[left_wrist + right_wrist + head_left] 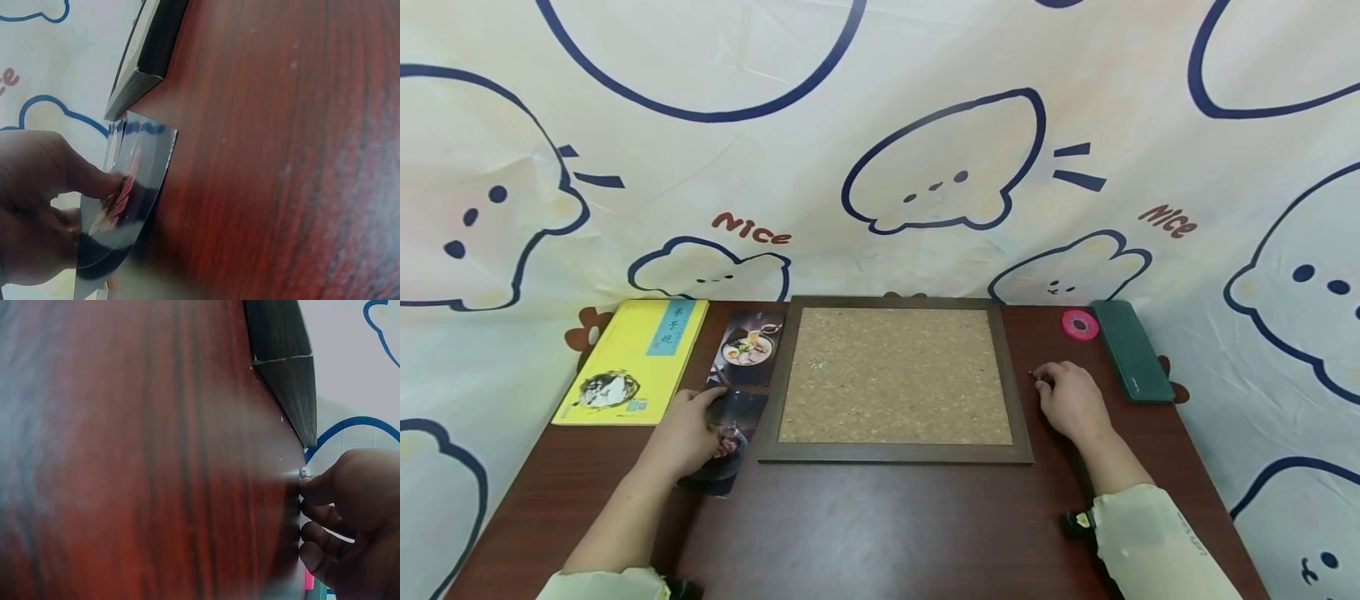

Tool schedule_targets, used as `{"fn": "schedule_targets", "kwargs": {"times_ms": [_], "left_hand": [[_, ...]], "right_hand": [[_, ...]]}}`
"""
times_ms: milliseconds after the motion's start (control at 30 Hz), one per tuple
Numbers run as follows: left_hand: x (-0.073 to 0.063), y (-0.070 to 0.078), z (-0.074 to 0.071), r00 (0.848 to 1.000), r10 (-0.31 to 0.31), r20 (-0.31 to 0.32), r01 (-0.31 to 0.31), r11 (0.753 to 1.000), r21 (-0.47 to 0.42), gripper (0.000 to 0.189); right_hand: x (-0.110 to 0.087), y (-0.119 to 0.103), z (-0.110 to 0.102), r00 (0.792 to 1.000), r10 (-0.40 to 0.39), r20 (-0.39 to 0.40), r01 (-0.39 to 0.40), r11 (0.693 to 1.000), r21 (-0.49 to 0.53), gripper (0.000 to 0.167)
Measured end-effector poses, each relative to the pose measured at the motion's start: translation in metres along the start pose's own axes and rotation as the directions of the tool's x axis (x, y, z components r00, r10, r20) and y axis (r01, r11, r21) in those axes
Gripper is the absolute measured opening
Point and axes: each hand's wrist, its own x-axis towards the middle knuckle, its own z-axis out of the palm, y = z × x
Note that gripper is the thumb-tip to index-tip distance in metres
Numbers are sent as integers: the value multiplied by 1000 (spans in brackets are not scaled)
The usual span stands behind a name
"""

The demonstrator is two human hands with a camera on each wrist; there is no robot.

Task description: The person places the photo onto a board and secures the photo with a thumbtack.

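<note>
My left hand (683, 435) holds the near photo card (735, 442), which shows a dark food picture. In the left wrist view the thumb presses on the face of this glossy card (147, 175), and the card stands bent up from the table. My right hand (1072, 402) rests low over the table to the right of the framed cork board (895, 375), fingers curled. Between its thumb and forefinger tips it pinches a small shiny thing (304, 472), too small to name. The far photo card (747, 348), with a noodle bowl picture, lies left of the board.
A yellow book (647, 358) lies at the far left. A pink ring-shaped roll (1079, 325) and a dark green box (1132, 350) sit at the back right. The board's dark frame (895, 453) stands up from the brown table (880, 525). A patterned cloth hangs behind.
</note>
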Motion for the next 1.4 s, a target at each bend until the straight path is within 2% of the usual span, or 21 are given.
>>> {"fn": "schedule_targets", "kwargs": {"times_ms": [100,267,433,767,1033,1300,1400], "left_hand": [[-1,-1,-2,1000,9,-10,-9,1000,-24,72],[-2,-2,-5,999,10,-49,-14,998,-69,65],[-4,-3,-7,998,2,-61,-8,994,-105,62],[-8,4,-17,988,13,-152,-37,987,-155,58],[-6,18,-18,996,-2,-93,-22,967,-253,60],[1,28,-11,992,66,-108,-93,957,-276,60],[3,30,-8,992,81,-92,-104,952,-289,62]], "right_hand": [[1,0,0,1000,-4,-5,4,1000,-6,18],[0,0,-1,1000,-12,-6,12,1000,0,16],[-2,1,-3,1000,2,-5,-2,999,49,15],[-9,1,-7,1000,25,-4,-24,990,138,15],[-10,-8,-6,999,14,-31,-8,983,185,12],[-11,-19,-4,999,7,-33,0,977,212,12],[-10,-25,-3,999,7,-38,1,976,219,12]]}}
